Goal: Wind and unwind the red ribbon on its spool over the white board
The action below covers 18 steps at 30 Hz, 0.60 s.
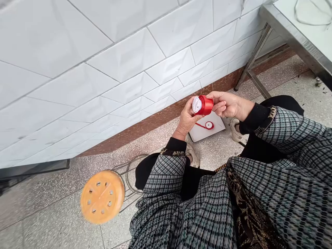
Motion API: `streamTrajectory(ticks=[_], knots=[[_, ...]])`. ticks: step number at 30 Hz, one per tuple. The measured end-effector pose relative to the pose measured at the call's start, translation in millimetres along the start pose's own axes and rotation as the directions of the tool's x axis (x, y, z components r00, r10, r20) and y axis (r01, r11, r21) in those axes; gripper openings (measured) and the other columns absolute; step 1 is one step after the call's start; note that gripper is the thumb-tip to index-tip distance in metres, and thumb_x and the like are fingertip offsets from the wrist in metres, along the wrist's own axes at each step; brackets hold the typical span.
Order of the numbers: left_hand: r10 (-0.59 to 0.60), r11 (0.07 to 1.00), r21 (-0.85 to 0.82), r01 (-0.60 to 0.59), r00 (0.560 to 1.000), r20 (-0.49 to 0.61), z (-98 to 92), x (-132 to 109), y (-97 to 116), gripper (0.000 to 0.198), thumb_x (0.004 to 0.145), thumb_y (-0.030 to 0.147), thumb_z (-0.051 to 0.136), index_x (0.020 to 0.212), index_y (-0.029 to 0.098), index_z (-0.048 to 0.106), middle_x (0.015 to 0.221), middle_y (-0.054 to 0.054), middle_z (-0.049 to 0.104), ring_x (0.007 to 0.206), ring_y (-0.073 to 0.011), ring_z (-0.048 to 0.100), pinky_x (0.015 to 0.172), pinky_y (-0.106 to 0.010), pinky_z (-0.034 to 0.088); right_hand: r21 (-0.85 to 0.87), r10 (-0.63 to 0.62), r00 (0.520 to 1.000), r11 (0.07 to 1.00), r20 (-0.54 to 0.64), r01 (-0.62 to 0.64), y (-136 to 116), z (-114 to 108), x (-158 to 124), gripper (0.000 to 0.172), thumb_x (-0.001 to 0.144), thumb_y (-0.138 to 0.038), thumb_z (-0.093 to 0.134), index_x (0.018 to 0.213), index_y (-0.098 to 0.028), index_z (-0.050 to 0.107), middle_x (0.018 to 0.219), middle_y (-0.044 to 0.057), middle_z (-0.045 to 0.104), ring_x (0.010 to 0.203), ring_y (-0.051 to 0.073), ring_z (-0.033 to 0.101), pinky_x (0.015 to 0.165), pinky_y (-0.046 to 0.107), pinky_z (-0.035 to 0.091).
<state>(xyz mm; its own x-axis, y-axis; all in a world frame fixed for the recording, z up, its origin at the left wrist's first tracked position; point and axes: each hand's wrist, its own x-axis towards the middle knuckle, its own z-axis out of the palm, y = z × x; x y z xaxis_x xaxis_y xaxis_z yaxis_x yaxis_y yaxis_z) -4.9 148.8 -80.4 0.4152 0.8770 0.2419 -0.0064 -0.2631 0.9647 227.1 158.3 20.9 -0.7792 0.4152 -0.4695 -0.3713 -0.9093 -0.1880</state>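
A roll of red ribbon [206, 105] with a white, printed label on its end is held up in front of me. My left hand [187, 117] wraps around its left side, thumb below and fingers behind. From the right, my right hand [228, 104] pinches the edge of the same roll between thumb and curled fingers. Whether a loose ribbon end sits in that pinch is hidden. Below the hands, a white board [211, 131] lies on the floor. On it rests a small, nearly unwound ribbon spool [209, 125] with a red strip trailing left.
An orange round stool [102, 197] with wire legs is at lower left. A metal-framed table [298, 33] stands at upper right. White tiled wall [124, 58] runs along the far side above speckled floor [62, 204]. My shoes [192, 155] flank the board.
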Motion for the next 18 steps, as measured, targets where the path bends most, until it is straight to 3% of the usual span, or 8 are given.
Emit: streamTrajectory(ticks=[6, 13, 15, 18], knots=[[0.053, 0.996, 0.075, -0.057, 0.997, 0.058, -2.9, 3.5, 8.0, 0.107, 0.072, 0.074, 0.088, 0.158, 0.022, 0.050, 0.157, -0.021, 0.060, 0.145, -0.0389, 0.060, 0.124, -0.057, 0.046, -0.025, 0.005, 0.999, 1.000, 0.039, -0.005, 2.1, 4.0, -0.8, 0.006, 0.100, -0.011, 0.053, 0.098, -0.017, 0.053, 0.055, -0.008, 0.050, 0.031, 0.004, 0.034, 0.031, 0.009, 0.039], [0.005, 1.000, 0.002, -0.004, 0.996, -0.090, 6.8, -0.3, 8.9, 0.107, 0.054, 0.072, 0.098, 0.142, 0.024, 0.060, 0.142, -0.016, 0.069, 0.133, -0.0349, 0.067, 0.115, -0.050, 0.054, -0.046, -0.014, 0.993, 0.999, -0.120, 0.008, 5.4, 21.9, -7.6, 0.005, 0.101, -0.017, 0.059, 0.099, -0.018, 0.054, 0.052, -0.011, 0.043, 0.032, 0.004, 0.028, 0.028, 0.009, 0.032], [-0.037, 0.995, -0.097, 0.021, 0.986, -0.164, 18.0, -2.0, 8.8, 0.101, 0.057, 0.069, 0.099, 0.140, 0.025, 0.061, 0.137, -0.013, 0.070, 0.125, -0.0304, 0.070, 0.106, -0.043, 0.059, -0.065, -0.056, 0.985, 0.997, -0.165, 0.045, 9.3, 26.9, -7.3, 0.008, 0.102, -0.021, 0.063, 0.101, -0.019, 0.055, 0.054, -0.011, 0.044, 0.032, 0.003, 0.027, 0.028, 0.009, 0.029], [-0.147, 0.956, -0.280, 0.083, 0.965, -0.216, 36.2, -3.2, 11.0, 0.088, 0.065, 0.066, 0.096, 0.137, 0.028, 0.061, 0.122, -0.008, 0.073, 0.097, -0.0190, 0.073, 0.081, -0.031, 0.061, -0.129, -0.204, 0.957, 0.975, -0.206, 0.180, 21.2, 31.1, -2.8, 0.013, 0.103, -0.027, 0.068, 0.102, -0.020, 0.056, 0.056, -0.010, 0.047, 0.034, 0.003, 0.026, 0.030, 0.010, 0.026]])
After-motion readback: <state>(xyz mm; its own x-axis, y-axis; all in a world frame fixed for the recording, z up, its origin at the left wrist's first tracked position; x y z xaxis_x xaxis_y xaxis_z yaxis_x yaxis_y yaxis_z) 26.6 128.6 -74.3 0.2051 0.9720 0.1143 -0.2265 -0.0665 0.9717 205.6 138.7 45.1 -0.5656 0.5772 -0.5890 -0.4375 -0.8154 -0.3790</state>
